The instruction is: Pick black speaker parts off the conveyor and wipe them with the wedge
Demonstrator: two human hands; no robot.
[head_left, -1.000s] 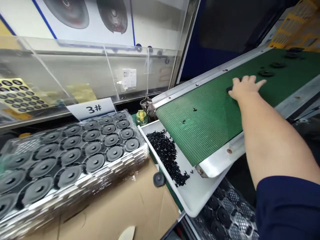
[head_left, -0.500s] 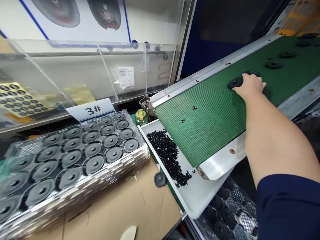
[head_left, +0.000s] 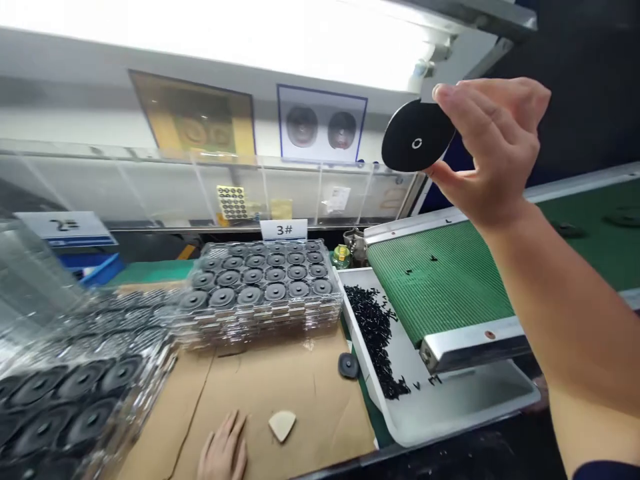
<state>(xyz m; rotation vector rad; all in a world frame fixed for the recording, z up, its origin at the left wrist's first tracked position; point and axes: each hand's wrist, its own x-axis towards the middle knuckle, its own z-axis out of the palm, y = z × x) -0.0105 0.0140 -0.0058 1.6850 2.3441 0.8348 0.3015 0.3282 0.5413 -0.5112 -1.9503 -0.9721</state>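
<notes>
Brown cardboard [head_left: 300, 400] carries the left hand [head_left: 223, 448], which lies flat and unclenched near a pale wedge [head_left: 283, 425], while the right hand [head_left: 495, 143] pinches a black disc [head_left: 407, 133] by its edge, raised in the air higher than the green belt [head_left: 455, 287], with a blue-edged poster [head_left: 323, 123] farther behind.

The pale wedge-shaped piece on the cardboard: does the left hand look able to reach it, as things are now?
Probably yes. The left hand lies just beside the pale wedge-shaped piece, and only cardboard shows between them.
</notes>
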